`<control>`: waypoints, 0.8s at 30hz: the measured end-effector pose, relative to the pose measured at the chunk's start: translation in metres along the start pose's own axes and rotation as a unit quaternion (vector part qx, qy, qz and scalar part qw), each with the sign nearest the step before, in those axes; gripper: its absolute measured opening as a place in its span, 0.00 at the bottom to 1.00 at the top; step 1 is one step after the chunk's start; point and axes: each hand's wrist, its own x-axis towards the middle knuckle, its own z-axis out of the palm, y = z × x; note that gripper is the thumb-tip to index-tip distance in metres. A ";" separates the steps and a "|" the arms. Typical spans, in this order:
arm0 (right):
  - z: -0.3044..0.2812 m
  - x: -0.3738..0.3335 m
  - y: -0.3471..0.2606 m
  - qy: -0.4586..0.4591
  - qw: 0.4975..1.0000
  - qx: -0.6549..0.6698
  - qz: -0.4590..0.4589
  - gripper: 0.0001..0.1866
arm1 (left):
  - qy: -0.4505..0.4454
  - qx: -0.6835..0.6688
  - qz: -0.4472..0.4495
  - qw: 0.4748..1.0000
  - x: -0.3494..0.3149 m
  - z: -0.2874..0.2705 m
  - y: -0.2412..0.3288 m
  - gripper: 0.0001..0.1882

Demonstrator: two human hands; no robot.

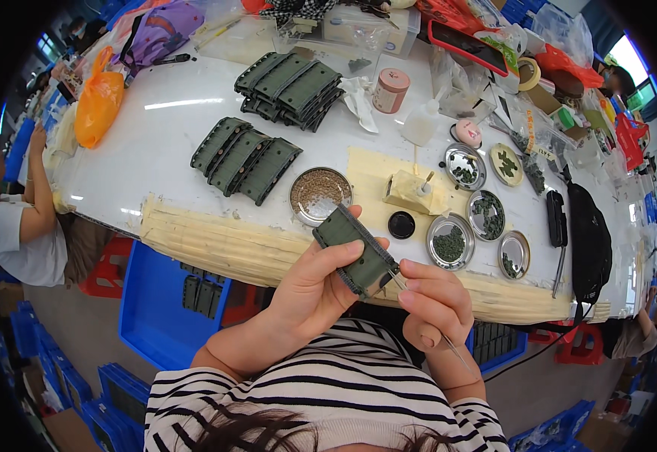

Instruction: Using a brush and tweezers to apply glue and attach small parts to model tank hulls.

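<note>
My left hand (298, 297) is closed round a dark green ribbed plastic panel (349, 252), held tilted above the table's near edge with the thumb across its face. In my right hand (438, 297) is a pair of thin metal tweezers (451, 345), pinched between thumb and fingers. Its tips meet the panel's lower right end; whether they grip a small piece there is too small to tell. Just beyond the panel stands a round metal dish (293, 206) of small brown pieces. A black round cap (401, 225) lies to the right of the panel.
Similar green panels lie in a tall pile (289, 87) and a lower pile (245, 160). Small dishes of green pieces, including a metal dish (451, 267), stand at right. A tape-covered block (411, 193) sits mid-table. Below the table at left is a blue tray (143, 313).
</note>
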 end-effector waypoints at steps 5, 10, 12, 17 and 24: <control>0.007 0.001 -0.004 0.058 0.997 0.001 0.047 0.23 | -0.003 -0.007 0.000 1.000 -0.001 0.000 -0.001 0.26; 0.009 0.002 -0.004 0.078 0.995 -0.020 0.051 0.22 | 0.004 -0.017 -0.005 1.000 -0.002 0.001 -0.002 0.25; 0.010 -0.001 -0.002 0.079 0.996 -0.019 0.039 0.22 | 0.004 -0.022 -0.008 1.000 -0.001 -0.001 -0.003 0.25; 0.015 -0.006 0.002 0.097 0.994 0.002 0.048 0.22 | 0.001 -0.040 -0.008 0.999 -0.002 -0.004 -0.006 0.25; 0.012 0.002 0.002 0.092 0.992 0.027 0.087 0.27 | -0.001 0.013 0.032 0.999 -0.002 0.009 0.000 0.24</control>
